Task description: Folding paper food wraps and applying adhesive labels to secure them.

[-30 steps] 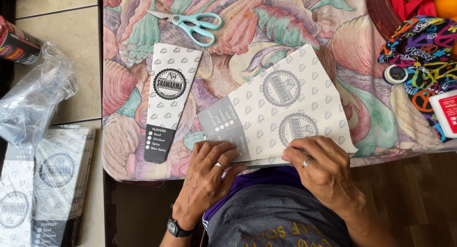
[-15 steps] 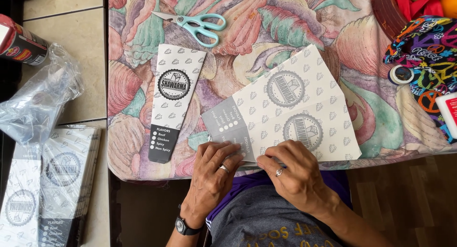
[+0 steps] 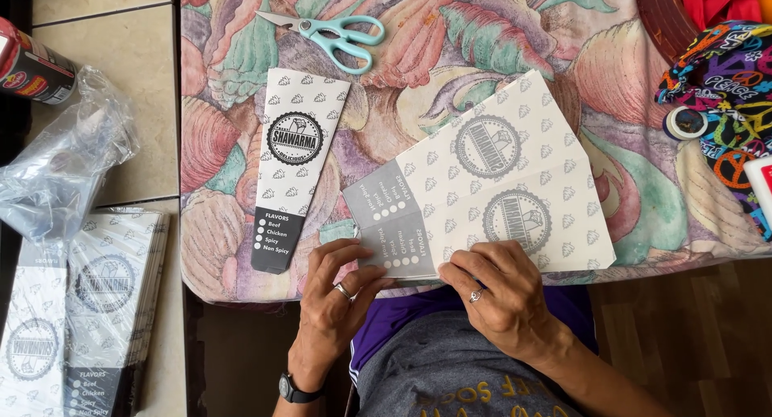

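- Paper sheet [image 3: 503, 188], white with small printed marks, two round emblems and a grey panel at one end, lies flat at the near edge of the table [image 3: 450, 55], partly folded over itself.
- Both hands press on the sheet's near edge: left hand [image 3: 338, 292] with fingers spread on the grey panel, right hand [image 3: 498, 292] flat beside it on the white part. Neither is clamped round anything; they lie close together, almost touching.
- Judging by this, the step in hand is creasing a fold along that edge; the next move seems to call for firm, even pressure so that the edges stay lined up.
- Left of the sheet, just apart, lies a finished narrow sleeve [image 3: 296, 164] of the same paper.
- Beyond the sheet, scissors [image 3: 334, 32] with pale blue handles lie shut.
- Right of the sheet sit a tape roll [image 3: 685, 123] and bright patterned cloth [image 3: 736, 87].
- The table wears a flowered cover in pink, green and purple.
- Far left of the sheet, on a tiled surface, are a stack [image 3: 80, 304] of more sleeves and a clear plastic bag [image 3: 60, 164].
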